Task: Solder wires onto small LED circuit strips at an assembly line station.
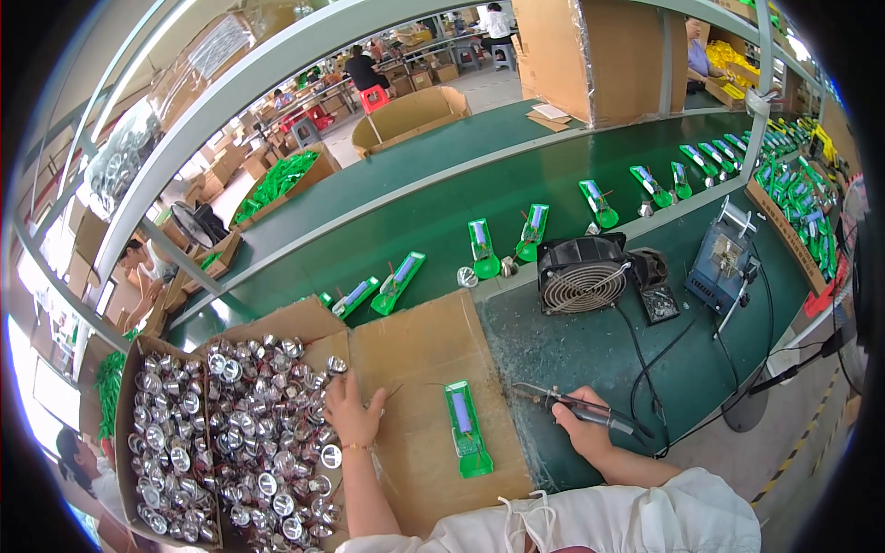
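Casing (471, 450), green, lies between left hand (353, 417), spread at reflectors (267, 484), and right hand (584, 428), gripping soldering iron (551, 399).

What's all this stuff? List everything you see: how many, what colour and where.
Silver cups: too many to count, shiny, in the left box
Cardboard box: one, brown, left of the mat
Mat: one, tan, centre
Green case: one, green, on the mat
Cylinder: one, violet-blue, in that case
Belt: one, green, behind the bench
More cases: many, green, along the belt
Case pile: uncounted, mostly green, far right
Fan: one, black, right of centre
Small stand: one, black, beside the fan
Bench device: one, blue, right
Tall carton: one, brown, beyond the belt
Co-workers: several, mixed clothing, background
Soldering tool: one, dark, in the right hand
Left hand: one, bare, at the cups' right edge
Right hand: one, bare, right of the mat
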The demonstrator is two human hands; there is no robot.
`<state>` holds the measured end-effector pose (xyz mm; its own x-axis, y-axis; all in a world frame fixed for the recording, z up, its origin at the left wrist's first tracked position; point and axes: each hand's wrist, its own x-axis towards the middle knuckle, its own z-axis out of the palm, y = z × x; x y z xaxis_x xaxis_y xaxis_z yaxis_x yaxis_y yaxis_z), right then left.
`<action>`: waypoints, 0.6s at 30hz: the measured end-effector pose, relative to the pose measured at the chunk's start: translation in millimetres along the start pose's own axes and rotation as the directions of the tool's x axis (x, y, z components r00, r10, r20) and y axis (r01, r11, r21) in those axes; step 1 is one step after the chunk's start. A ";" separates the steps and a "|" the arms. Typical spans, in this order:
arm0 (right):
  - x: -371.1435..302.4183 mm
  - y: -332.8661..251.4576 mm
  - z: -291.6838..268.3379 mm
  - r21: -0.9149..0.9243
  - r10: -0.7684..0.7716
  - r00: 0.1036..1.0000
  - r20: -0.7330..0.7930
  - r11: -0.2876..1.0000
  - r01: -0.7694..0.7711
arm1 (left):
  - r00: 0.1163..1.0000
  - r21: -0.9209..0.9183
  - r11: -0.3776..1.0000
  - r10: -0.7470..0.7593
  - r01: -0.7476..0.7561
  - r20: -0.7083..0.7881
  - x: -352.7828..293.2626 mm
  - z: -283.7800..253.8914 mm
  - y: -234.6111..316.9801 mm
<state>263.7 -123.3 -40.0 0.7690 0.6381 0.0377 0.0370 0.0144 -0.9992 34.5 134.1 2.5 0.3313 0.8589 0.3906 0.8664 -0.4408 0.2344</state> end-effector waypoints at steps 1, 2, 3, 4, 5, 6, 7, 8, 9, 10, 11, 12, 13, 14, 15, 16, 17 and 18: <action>1.9 2.6 0.8 0.019 -0.005 1.000 -0.012 1.000 0.005 | 0.994 0.003 1.000 0.021 -0.022 0.111 -3.1 8.4 -7.3; 3.1 2.8 1.0 0.038 -0.010 1.000 -0.026 0.999 0.011 | 0.974 0.002 0.999 0.043 -0.044 0.221 -9.4 15.5 -15.0; 2.2 -2.5 1.9 0.070 0.002 1.000 -0.019 0.998 0.000 | 0.984 0.025 0.995 0.094 -0.099 0.150 -18.7 19.6 -13.7; 1.9 -3.8 3.6 0.067 0.000 1.000 -0.018 0.998 0.001 | 0.984 0.022 0.995 0.092 -0.096 0.149 -24.7 21.9 -13.3; 2.1 -3.7 5.5 0.073 -0.003 1.000 -0.020 0.997 0.005 | 0.990 -0.027 0.991 0.133 -0.132 0.054 -29.4 23.0 -12.6; 2.5 -2.6 4.0 0.075 -0.008 1.000 -0.024 0.997 0.009 | 0.985 -0.076 0.982 0.168 -0.171 -0.043 -32.7 20.8 -7.0; 2.7 0.5 2.3 0.068 -0.010 1.000 -0.024 0.998 0.011 | 0.985 -0.084 0.982 0.165 -0.168 -0.043 -32.1 17.3 -2.2; 3.0 5.0 0.8 0.047 -0.036 0.999 -0.030 0.998 0.037 | 0.987 -0.121 0.985 0.105 -0.119 -0.120 -27.3 12.6 3.1; 3.1 7.7 1.0 0.030 -0.062 0.998 -0.030 0.998 0.063 | 0.980 -0.157 0.985 0.039 -0.070 -0.196 -21.4 4.4 7.9; 3.5 8.7 0.5 0.027 -0.064 0.998 -0.025 0.998 0.065 | 0.968 -0.180 0.978 0.057 -0.103 -0.245 -15.5 -0.7 9.5; 3.9 9.2 -0.4 0.011 -0.081 0.997 -0.021 0.997 0.081 | 0.968 -0.182 0.978 0.052 -0.099 -0.246 -12.5 1.4 2.7; 4.0 8.9 0.2 -0.002 -0.098 0.995 -0.012 0.995 0.098 | 0.984 -0.144 0.987 0.043 -0.068 -0.171 -7.6 3.9 -6.8; 3.8 7.7 0.6 -0.001 -0.099 0.995 -0.006 0.995 0.099 | 0.995 -0.104 0.994 0.030 -0.040 -0.094 -5.0 6.0 -13.7; 3.8 6.0 0.9 0.014 -0.093 0.996 -0.011 0.996 0.093 | 0.983 -0.051 0.995 0.074 -0.084 -0.165 -5.5 8.2 -18.6; 3.0 5.1 1.3 0.028 -0.083 0.996 -0.022 0.996 0.084 | 0.984 -0.051 0.995 0.074 -0.083 -0.164 -5.3 10.3 -17.5; 3.1 4.1 2.0 0.028 -0.082 0.996 -0.022 0.996 0.083 | 0.978 0.045 0.997 0.067 -0.059 -0.200 -5.2 13.7 -15.0; 3.4 2.9 2.9 0.053 -0.060 0.998 -0.028 0.997 0.061 | 0.970 0.140 0.990 0.063 -0.031 -0.235 -5.0 18.0 -15.1; 3.4 2.2 2.7 0.078 -0.038 0.999 -0.035 0.996 0.041 | 0.997 0.000 0.999 -0.038 0.038 -0.069 -2.9 21.5 -17.3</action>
<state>264.7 -119.0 -42.1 0.7890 0.6097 0.0760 0.0185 0.1001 -0.9948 26.6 144.8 -21.9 0.2710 0.8550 0.4421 0.8785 -0.4075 0.2495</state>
